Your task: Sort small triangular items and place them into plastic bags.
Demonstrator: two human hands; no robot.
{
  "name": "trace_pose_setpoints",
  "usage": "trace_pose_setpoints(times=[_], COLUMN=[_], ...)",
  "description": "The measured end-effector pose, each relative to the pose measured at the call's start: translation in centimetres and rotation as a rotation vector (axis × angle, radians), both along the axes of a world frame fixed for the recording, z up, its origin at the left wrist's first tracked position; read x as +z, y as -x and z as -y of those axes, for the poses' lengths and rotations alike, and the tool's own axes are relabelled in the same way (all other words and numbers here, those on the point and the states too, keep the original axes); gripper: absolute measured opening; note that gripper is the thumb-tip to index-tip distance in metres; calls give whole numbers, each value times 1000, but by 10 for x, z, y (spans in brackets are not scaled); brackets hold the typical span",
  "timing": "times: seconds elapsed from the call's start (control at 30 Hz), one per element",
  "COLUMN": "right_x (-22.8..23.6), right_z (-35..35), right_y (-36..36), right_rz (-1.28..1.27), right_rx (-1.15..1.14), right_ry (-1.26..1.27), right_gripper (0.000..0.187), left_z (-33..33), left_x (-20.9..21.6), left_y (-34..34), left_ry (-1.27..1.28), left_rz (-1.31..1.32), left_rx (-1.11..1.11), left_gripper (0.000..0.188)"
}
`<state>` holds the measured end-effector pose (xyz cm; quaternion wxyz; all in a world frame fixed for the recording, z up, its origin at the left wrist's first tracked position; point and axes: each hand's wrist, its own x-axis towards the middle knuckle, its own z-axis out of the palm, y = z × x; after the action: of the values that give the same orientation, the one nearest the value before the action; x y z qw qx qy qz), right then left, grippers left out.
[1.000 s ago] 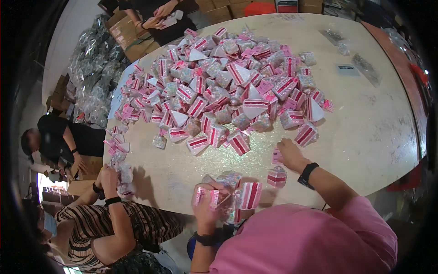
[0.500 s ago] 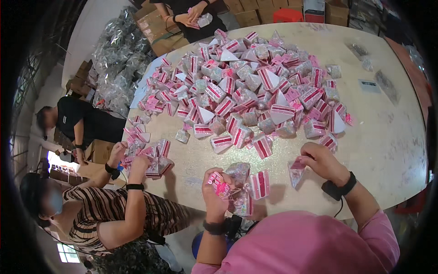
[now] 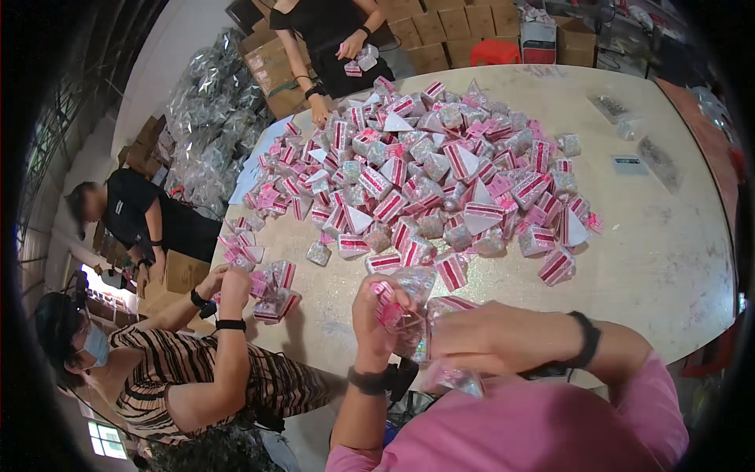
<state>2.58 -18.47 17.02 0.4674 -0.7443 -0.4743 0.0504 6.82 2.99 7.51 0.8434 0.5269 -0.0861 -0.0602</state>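
Observation:
Close to the table's near edge, my left hand [image 3: 373,318] is closed round the pink tags [image 3: 387,305] of several cake-slice ornaments. Their glittery sides [image 3: 414,285] and red-and-white striped faces [image 3: 450,304] hang to the right of the fingers. My right hand [image 3: 487,337] reaches across to this bunch, its back toward me and its fingers mostly hidden. Under it hangs another cake-slice ornament [image 3: 462,381], tilted and partly covered by the hand. A large heap of such ornaments [image 3: 417,173] lies on the table beyond my hands.
At left, a person in a striped top handles a smaller group of ornaments [image 3: 275,291]. Another person stands beyond the heap with ornaments [image 3: 362,60] in one hand. Flat clear packs [image 3: 661,164] lie on the table [image 3: 653,252] at right. A red stool [image 3: 495,53] stands behind.
My right hand has moved left with its ornament, from the heap's near edge to the bunch at my left hand. The far person has lowered one hand to the heap.

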Motion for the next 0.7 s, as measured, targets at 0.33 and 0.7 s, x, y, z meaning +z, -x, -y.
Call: trace_pose_setpoints(times=[0.33,0.7], right_x=[-42,-55], right_z=[-48,-41], right_y=[-37,-41], right_rz=[343,145], right_rx=[-254,-212], right_ry=[-32,4], right_gripper=[19,36], left_z=[11,-10], left_x=[5,3], left_y=[35,38], left_ry=[-20,-357], left_rz=[-108,-121], left_rx=[-33,-331], left_gripper=[52,41])
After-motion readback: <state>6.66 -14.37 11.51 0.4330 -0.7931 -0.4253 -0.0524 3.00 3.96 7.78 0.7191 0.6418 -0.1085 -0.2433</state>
